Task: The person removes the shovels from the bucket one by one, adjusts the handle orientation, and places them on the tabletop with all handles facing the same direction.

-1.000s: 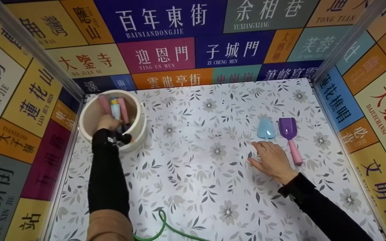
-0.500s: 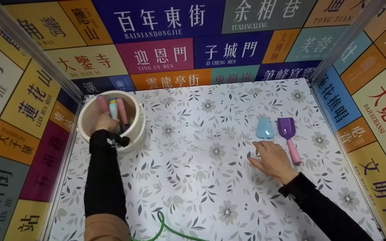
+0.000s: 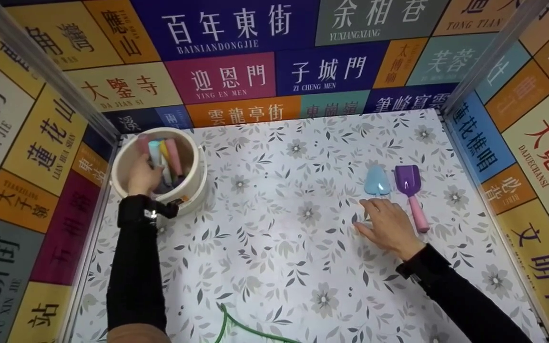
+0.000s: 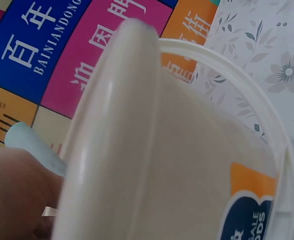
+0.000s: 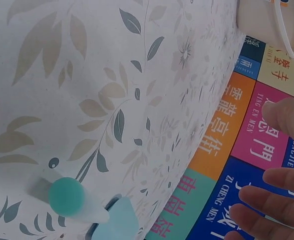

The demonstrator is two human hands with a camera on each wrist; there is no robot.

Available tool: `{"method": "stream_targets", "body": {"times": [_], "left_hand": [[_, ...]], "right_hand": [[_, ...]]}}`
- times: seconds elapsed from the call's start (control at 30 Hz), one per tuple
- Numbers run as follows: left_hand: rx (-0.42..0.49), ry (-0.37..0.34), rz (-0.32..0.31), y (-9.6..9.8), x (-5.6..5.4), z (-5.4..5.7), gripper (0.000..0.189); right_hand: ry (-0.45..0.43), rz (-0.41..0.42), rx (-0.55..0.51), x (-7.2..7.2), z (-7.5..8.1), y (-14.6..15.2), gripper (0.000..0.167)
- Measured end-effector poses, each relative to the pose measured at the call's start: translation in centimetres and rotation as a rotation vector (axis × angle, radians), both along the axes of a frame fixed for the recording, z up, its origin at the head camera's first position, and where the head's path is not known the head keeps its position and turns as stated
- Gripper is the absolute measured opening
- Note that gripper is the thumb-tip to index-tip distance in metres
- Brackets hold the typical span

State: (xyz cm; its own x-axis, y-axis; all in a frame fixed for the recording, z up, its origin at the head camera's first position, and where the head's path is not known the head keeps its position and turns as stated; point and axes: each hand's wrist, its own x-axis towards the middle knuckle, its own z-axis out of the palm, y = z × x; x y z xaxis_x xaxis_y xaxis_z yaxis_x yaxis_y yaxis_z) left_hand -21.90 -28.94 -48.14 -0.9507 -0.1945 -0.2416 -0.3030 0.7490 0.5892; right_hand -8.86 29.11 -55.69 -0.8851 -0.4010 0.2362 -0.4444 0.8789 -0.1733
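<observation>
My left hand (image 3: 145, 175) reaches inside a cream bucket (image 3: 127, 164) at the back left, its fingers gripping a tool by its light blue handle (image 3: 154, 150). The lower end of that tool is hidden in the bucket. Pink handles (image 3: 174, 156) and a yellow piece (image 3: 164, 148) stand beside it. My right hand (image 3: 386, 227) hovers with fingers spread over a small toy shovel with a light blue blade (image 3: 377, 181). In the right wrist view its pale handle has a teal end (image 5: 66, 196). Just right of that hand lies a purple scoop (image 3: 408, 180) with a pink handle.
Printed sign panels (image 3: 227, 28) enclose the back and both sides of the floral-patterned surface (image 3: 265, 228). A green cord (image 3: 250, 330) lies along the front. The bucket's white carrying handle (image 4: 237, 75) hangs on its outer side.
My left hand has shifted slightly left inside the bucket, and the light blue handle has moved left and up with it, showing more yellow behind. My right hand has stayed in place.
</observation>
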Motion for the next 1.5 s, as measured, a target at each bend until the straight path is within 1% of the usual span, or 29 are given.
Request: {"method": "stream_targets", "body": {"times": [0.1, 0.17, 0.23, 0.33, 0.5, 0.73, 0.87, 0.97, 1.07, 1.13, 1.2, 1.23, 1.3, 1.33, 1.37, 1.43, 1.5], "left_hand": [[-0.001, 0.037, 0.013, -0.1, 0.9, 0.4, 0.064], [0.017, 0.066, 0.023, -0.1, 1.4, 0.8, 0.059], [0.043, 0.112, 0.038, 0.0, 2.0, 1.3, 0.053], [0.059, 0.222, 0.065, 0.4, 3.0, 2.1, 0.045], [0.061, 0.392, 0.095, 1.2, 4.4, 3.3, 0.044], [0.144, 0.616, 0.108, 3.1, 5.6, 4.3, 0.035], [0.201, 0.738, 0.124, 4.3, 6.2, 4.5, 0.037], [0.283, 0.777, 0.117, 5.2, 6.9, 4.4, 0.043], [0.396, 0.783, 0.104, 6.1, 7.6, 4.1, 0.05], [0.477, 0.776, 0.109, 6.8, 8.0, 3.7, 0.055], [0.546, 0.801, 0.111, 7.5, 8.3, 3.3, 0.051], [0.551, 0.819, 0.116, 7.9, 8.4, 3.0, 0.05], [0.564, 0.872, 0.108, 8.6, 8.5, 2.4, 0.042], [0.557, 0.901, 0.099, 9.1, 8.5, 2.1, 0.036], [0.539, 0.934, 0.083, 9.4, 8.5, 1.8, 0.031], [0.504, 0.986, 0.056, 10.2, 8.6, 1.1, 0.03], [0.497, 1.024, 0.025, 11.1, 8.6, 0.5, 0.026]], "right_hand": [[0.007, 0.0, -0.001, 0.0, 0.1, -0.1, 0.058], [0.018, -0.001, 0.0, 0.0, 0.1, -0.1, 0.058], [0.028, -0.001, 0.004, 0.1, 0.1, -0.1, 0.058], [0.036, -0.004, 0.006, 0.1, 0.2, -0.1, 0.057], [0.037, -0.01, -0.009, 0.2, 0.3, -0.2, 0.058], [0.052, -0.015, -0.042, 0.1, 0.2, -0.1, 0.058], [0.068, -0.017, -0.048, 0.1, 0.1, -0.2, 0.058], [0.074, -0.022, -0.052, 0.2, 0.1, -0.2, 0.058], [0.082, -0.024, -0.06, 0.1, 0.1, -0.2, 0.058], [0.094, -0.02, -0.071, 0.1, 0.0, -0.2, 0.058], [0.115, -0.012, -0.08, 0.0, 0.0, -0.1, 0.058], [0.127, -0.006, -0.085, 0.0, 0.0, -0.1, 0.059], [0.147, 0.007, -0.1, -0.2, 0.1, -0.1, 0.059], [0.157, 0.013, -0.108, -0.3, 0.2, -0.1, 0.06], [0.165, 0.017, -0.118, -0.4, 0.3, -0.1, 0.06], [0.177, 0.028, -0.145, -0.7, 0.6, -0.2, 0.059], [0.188, 0.033, -0.176, -1.0, 1.0, -0.3, 0.059]]}}
